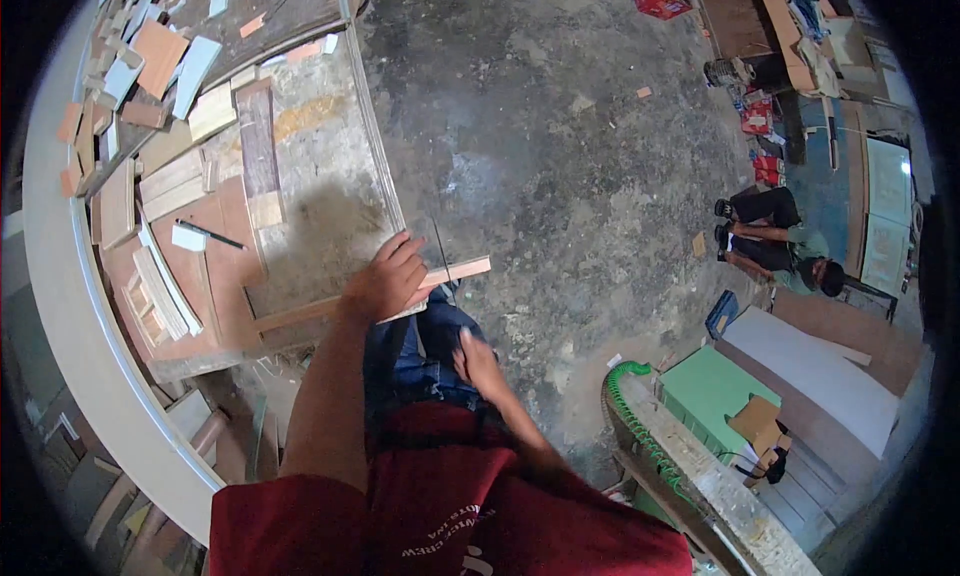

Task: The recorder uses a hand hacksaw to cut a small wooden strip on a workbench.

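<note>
Wooden and narrow, the strip (464, 270) crosses the edge of the worktable (345, 151) mid-frame, grasped by the left hand (386, 282), while below, the right hand (478, 364) bends its fingers, around what I cannot tell.

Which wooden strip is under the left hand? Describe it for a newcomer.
Find the workbench on the left, then its near right corner, where the left hand sits. The long, thin wooden strip runs under that hand. Unlike the scraps farther back, its pinkish right end juts past the bench edge.
</note>
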Tool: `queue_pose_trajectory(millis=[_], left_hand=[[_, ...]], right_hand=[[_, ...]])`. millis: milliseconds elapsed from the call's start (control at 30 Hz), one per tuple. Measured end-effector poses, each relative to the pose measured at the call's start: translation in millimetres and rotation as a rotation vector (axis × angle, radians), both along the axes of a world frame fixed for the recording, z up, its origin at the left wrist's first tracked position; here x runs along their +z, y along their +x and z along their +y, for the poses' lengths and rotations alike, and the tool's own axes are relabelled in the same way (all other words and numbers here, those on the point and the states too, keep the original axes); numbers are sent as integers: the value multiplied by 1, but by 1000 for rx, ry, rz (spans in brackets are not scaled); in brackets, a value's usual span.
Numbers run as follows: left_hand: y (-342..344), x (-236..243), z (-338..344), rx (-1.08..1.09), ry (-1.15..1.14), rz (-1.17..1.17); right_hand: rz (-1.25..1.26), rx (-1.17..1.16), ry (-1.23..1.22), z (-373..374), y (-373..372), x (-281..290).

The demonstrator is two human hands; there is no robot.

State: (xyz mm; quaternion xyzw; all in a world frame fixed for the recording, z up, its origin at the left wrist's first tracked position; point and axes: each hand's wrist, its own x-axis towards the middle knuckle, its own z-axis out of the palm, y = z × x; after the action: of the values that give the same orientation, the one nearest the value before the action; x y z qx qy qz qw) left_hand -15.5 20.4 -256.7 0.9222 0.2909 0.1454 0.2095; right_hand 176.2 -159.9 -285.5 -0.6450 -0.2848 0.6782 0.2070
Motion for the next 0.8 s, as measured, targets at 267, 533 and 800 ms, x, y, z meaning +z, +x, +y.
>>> queue_pose_trajectory(millis=[267, 533, 800], left_hand=[[5, 5, 2, 19, -66, -69], [6, 6, 1, 40, -18, -34], [0, 2, -1, 10, -51, -10]], right_hand=[[200, -235, -174, 64, -17, 35], [145, -168, -125, 78, -22, 47], [-91, -60, -56, 11, -12, 58]])
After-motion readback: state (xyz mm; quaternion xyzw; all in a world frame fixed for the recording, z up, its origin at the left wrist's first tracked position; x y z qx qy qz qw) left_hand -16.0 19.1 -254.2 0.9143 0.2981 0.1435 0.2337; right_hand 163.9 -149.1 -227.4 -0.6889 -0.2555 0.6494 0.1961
